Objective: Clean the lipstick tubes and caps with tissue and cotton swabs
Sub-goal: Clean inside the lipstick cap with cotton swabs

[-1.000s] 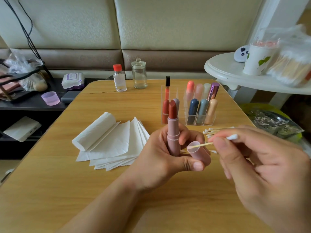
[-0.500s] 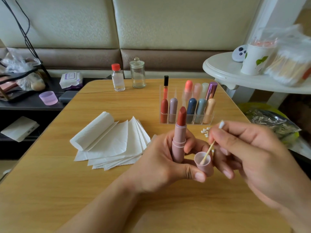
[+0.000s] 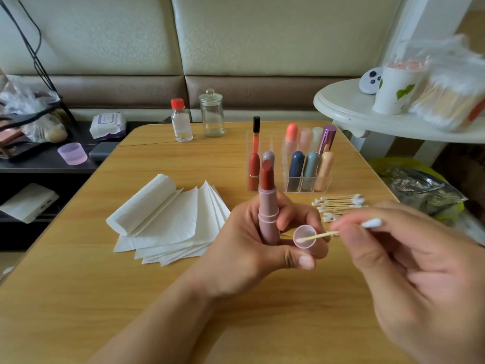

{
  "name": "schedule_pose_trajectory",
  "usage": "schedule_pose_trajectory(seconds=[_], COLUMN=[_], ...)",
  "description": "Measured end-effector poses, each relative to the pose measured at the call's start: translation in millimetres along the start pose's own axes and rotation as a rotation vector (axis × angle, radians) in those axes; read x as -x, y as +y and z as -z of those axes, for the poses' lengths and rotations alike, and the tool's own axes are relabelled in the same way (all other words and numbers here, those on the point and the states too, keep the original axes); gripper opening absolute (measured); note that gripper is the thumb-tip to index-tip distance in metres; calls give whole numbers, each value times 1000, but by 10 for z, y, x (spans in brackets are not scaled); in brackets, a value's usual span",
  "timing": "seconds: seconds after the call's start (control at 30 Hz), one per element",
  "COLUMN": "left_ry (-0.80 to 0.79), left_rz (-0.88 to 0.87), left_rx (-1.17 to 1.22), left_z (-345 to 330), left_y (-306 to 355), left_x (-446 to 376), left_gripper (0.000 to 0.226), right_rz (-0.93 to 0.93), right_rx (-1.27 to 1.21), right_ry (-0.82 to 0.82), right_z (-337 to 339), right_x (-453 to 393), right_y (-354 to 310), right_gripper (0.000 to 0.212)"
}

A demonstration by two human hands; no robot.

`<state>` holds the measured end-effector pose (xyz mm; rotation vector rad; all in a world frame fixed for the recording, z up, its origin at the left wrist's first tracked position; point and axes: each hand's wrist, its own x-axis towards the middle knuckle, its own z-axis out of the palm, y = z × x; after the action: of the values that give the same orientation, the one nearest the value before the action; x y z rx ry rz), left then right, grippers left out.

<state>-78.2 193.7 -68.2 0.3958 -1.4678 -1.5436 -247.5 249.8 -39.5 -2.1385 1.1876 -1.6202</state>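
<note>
Nearest of all, the right hand (image 3: 409, 279) pinches a cotton swab (image 3: 324, 235) by its wooden stick, with one white tip (image 3: 372, 223) poking out above the fingers and the other end reaching into the mouth of a small pink cap (image 3: 305, 236). Just left of it, the left hand (image 3: 252, 243) grips two things at once: the cap, pressed between thumb and fingers with its opening turned toward the swab, and the pink lipstick tube (image 3: 268, 214), standing upright in the curl of the fingers with its brick-red bullet (image 3: 267, 177) wound out. Both hands hang above the wooden table (image 3: 78, 298).

Behind the left hand lies a fanned pile of white tissue sheets (image 3: 168, 222), the top one partly rolled. To the right of it, a loose heap of spare cotton swabs (image 3: 338, 203) lies on the tabletop. Just beyond those stands a clear acrylic organizer (image 3: 288, 166) holding capped lipsticks in red, lilac, navy, grey-blue, peach, coral and metallic purple, all upright in its compartments.

At the far edge of the table stand a small red-capped bottle (image 3: 181, 122) of clear liquid and, just beside it, a glass jar (image 3: 212, 114) with a lid.
</note>
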Motion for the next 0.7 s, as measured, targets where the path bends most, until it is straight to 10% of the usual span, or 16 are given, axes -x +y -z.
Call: schedule_pose_trajectory(seconds=[0.53, 0.7], left_ry=[-106, -156], left_rz=[-4, 48], left_rx=[-35, 157], left_z=[23, 32], left_y=[-21, -67], left_x=[13, 3], left_gripper=[46, 31], right_rz=[-389, -231], right_rx=[-453, -305], right_ry=[-315, -222], right_z=[140, 190], right_x=[-291, -155], right_y=[134, 85], right_gripper=[33, 37])
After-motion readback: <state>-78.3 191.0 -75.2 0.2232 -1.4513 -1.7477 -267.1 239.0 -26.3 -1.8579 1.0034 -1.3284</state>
